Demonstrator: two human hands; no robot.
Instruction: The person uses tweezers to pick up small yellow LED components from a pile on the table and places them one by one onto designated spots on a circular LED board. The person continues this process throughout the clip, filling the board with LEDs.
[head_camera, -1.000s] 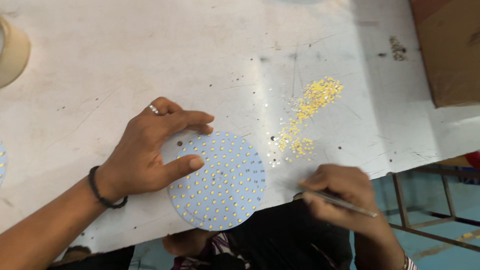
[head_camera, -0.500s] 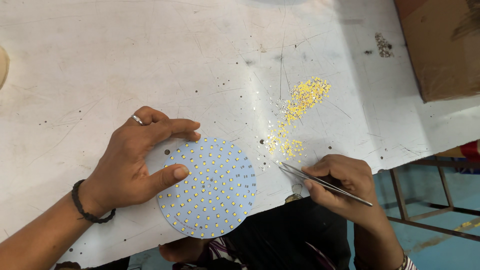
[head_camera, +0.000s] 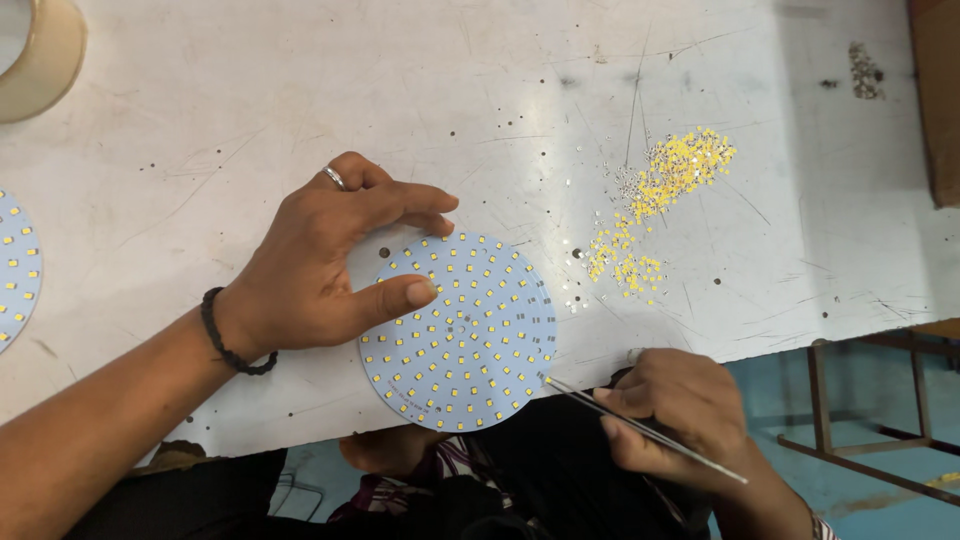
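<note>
I see two hands working on a round light board at the table's near edge.

My left hand (head_camera: 320, 265) rests on the round board (head_camera: 458, 330), fingers spread, thumb pressing its top. My right hand (head_camera: 675, 410) pinches thin tweezers (head_camera: 640, 428), their tip at the board's edge, maybe touching it. A pile of tiny yellow chips (head_camera: 660, 195) lies nearby on the white table (head_camera: 250, 100).

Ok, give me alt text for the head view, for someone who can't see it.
A left hand steadies a round white board dotted with small yellow chips on a scratched white table, while the right hand holds tweezers at its edge. Loose yellow chips lie nearby.
</note>
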